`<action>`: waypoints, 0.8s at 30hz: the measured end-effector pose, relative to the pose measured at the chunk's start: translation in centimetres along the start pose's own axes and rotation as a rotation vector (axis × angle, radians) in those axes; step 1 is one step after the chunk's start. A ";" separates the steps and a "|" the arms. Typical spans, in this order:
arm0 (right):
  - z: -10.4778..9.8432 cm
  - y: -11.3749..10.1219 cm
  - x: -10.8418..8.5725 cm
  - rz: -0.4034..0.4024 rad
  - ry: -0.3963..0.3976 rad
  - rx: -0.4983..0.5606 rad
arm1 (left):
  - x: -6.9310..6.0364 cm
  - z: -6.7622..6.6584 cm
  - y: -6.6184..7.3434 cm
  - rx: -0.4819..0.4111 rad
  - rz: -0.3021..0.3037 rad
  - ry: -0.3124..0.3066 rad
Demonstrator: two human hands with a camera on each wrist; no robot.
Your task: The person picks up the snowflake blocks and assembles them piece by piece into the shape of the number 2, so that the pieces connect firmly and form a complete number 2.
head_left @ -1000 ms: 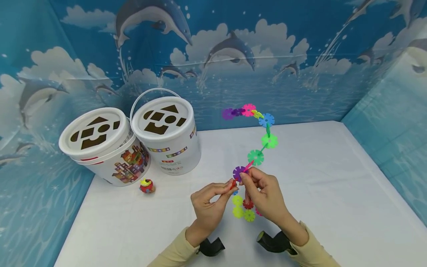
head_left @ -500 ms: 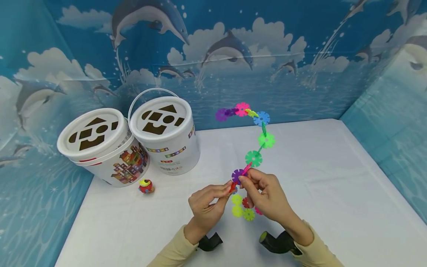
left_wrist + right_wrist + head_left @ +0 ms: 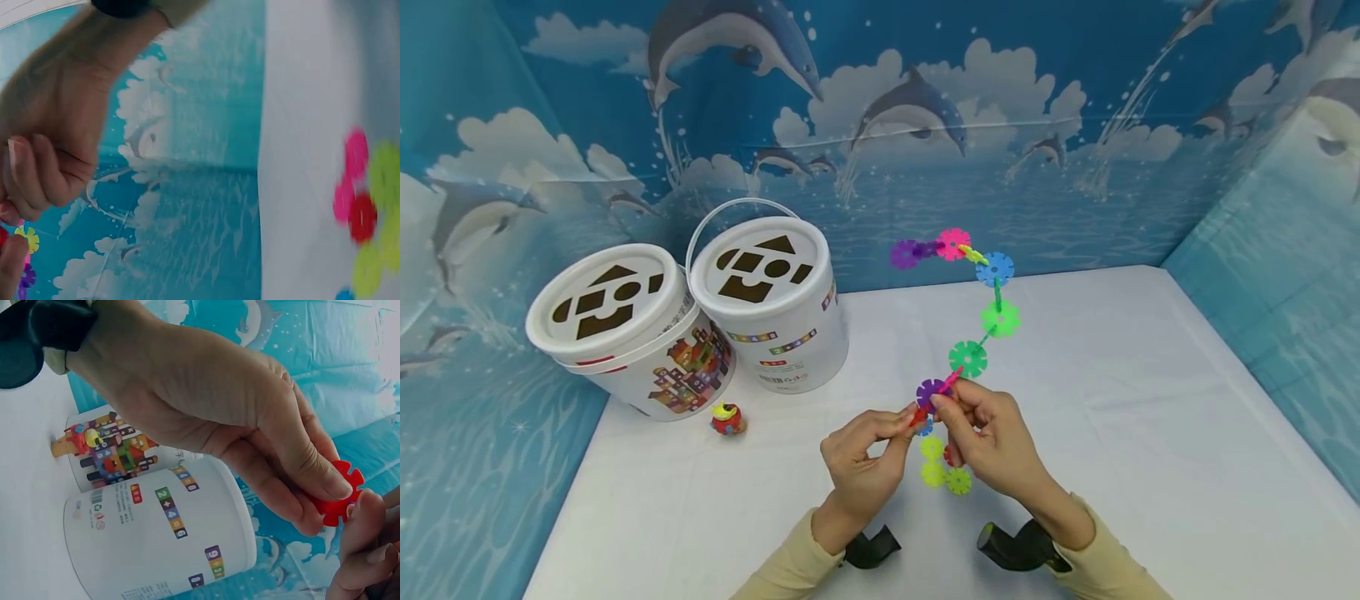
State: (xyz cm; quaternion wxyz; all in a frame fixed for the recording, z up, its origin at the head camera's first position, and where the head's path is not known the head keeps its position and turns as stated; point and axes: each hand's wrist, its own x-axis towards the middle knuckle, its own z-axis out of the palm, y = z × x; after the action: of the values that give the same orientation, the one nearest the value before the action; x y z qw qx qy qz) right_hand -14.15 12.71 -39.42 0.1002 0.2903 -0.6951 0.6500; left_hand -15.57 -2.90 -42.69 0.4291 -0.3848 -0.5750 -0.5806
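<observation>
A curved chain of coloured notched discs (image 3: 1001, 318) rises from between both hands. My left hand (image 3: 867, 458) pinches a red disc (image 3: 919, 416) at its near end. Beside it, the right hand (image 3: 1000, 437) grips the chain next to the purple disc (image 3: 929, 395) and an edge-on pink one (image 3: 951, 380). In the right wrist view, the right hand's (image 3: 250, 419) thumb lies on a red disc (image 3: 355, 478), with left fingertips at its edge. The left wrist view shows the left hand (image 3: 59, 119) with bent fingers, its grip partly cut off.
Loose yellow-green discs (image 3: 958, 481) lie on the table below the hands, with blue and red ones partly hidden. Two lidded white buckets (image 3: 658, 350) (image 3: 797, 354) stand at the back left. A small red and yellow toy figure (image 3: 727, 419) sits in front of them.
Both hands have shifted slightly left while keeping hold of the pieces. The chain's far end swung left, then a little back right. The right hand now covers the pink disc on the table.
</observation>
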 end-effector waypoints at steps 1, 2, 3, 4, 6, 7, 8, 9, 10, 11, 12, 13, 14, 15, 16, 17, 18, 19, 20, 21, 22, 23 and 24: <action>0.0 0.0 0.0 0.007 0.005 -0.002 | 0.0 0.1 0.0 -0.021 -0.033 0.006; 0.0 0.1 0.0 0.016 0.013 -0.005 | 0.0 0.2 0.1 -0.038 -0.062 0.011; 0.1 0.2 0.0 0.025 0.021 -0.009 | -0.1 0.3 0.1 -0.049 -0.090 0.016; 0.1 0.2 0.1 0.031 0.027 -0.012 | -0.1 0.4 0.1 -0.057 -0.115 0.021; 0.1 0.4 0.2 0.029 0.035 -0.018 | -0.2 0.5 0.1 -0.043 -0.123 0.021; 0.1 0.4 0.2 0.025 0.033 -0.021 | -0.1 0.5 0.0 -0.039 -0.116 0.017; 0.0 0.4 0.3 0.015 0.029 -0.021 | -0.2 0.6 -0.1 -0.033 -0.101 0.012; -0.1 0.3 0.3 0.010 0.019 -0.024 | -0.1 0.6 -0.1 -0.031 -0.084 0.009; -0.2 0.3 0.3 0.006 0.004 -0.024 | -0.1 0.5 -0.2 -0.028 -0.063 0.009; -0.3 0.2 0.4 -0.004 -0.010 -0.025 | 0.0 0.4 -0.2 -0.027 -0.040 0.008; -0.4 0.0 0.5 -0.004 -0.023 -0.029 | 0.1 0.4 -0.2 -0.024 -0.024 0.006; -0.5 -0.1 0.5 0.001 -0.036 -0.031 | 0.1 0.3 -0.2 -0.023 -0.006 0.005; -0.6 -0.1 0.5 0.003 -0.047 -0.028 | 0.2 0.3 -0.1 -0.019 0.010 0.005; -0.6 -0.1 0.5 0.011 -0.060 -0.029 | 0.3 0.3 0.0 -0.012 0.021 0.006; -0.7 -0.1 0.5 0.011 -0.068 -0.027 | 0.3 0.2 0.1 -0.001 0.034 0.004; -0.8 -0.1 0.5 0.012 -0.077 -0.025 | 0.4 0.2 0.2 0.005 0.046 0.000; -0.8 -0.1 0.5 0.021 -0.086 -0.024 | 0.4 0.2 0.3 0.009 0.057 -0.003; -0.9 -0.1 0.5 0.021 -0.094 -0.022 | 0.4 0.2 0.3 0.007 0.069 -0.006; -1.0 -0.1 0.5 0.022 -0.102 -0.019 | 0.4 0.2 0.4 0.010 0.075 -0.011; -1.0 -0.2 0.5 0.023 -0.110 -0.016 | 0.4 0.2 0.4 0.010 0.078 -0.014; -1.1 -0.2 0.5 0.025 -0.118 -0.013 | 0.4 0.1 0.5 0.009 0.081 -0.016; -1.1 -0.2 0.5 0.029 -0.126 -0.005 | 0.4 0.1 0.5 0.006 0.080 -0.018; -1.1 -0.2 0.5 0.026 -0.135 0.004 | 0.4 0.1 0.5 0.006 0.073 -0.019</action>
State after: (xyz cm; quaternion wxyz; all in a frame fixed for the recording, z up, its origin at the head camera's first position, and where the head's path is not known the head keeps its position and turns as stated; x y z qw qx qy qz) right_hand -14.72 13.66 -38.86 0.0442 0.3246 -0.7028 0.6315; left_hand -15.20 -2.82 -42.16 0.4456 -0.4098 -0.5665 -0.5591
